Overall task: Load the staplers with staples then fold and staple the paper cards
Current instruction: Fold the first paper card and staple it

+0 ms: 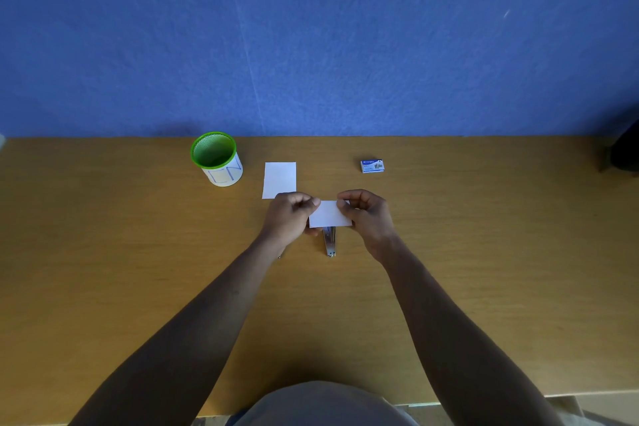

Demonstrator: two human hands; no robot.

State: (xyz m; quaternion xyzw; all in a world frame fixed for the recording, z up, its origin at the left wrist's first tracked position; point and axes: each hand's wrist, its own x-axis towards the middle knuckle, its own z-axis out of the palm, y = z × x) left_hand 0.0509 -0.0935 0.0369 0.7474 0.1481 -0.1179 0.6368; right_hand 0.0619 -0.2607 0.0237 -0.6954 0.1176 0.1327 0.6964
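Paper card (330, 214), apparently folded, is pinched at its two ends by the left hand (290, 216) and right hand (368, 218) just above the stapler (330, 242) at worktop (484, 252) centre. Being light and easily creased, it is best held near its edges. Another card (279, 178) lies at 11 o'clock.

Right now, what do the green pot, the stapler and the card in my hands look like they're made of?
Green pot: seems fine mesh, probably metal, with a glossy green rim and a paper label.
Stapler: shiny silver, likely bare metal.
Card: matte white paper, pinched by left hand and right hand.
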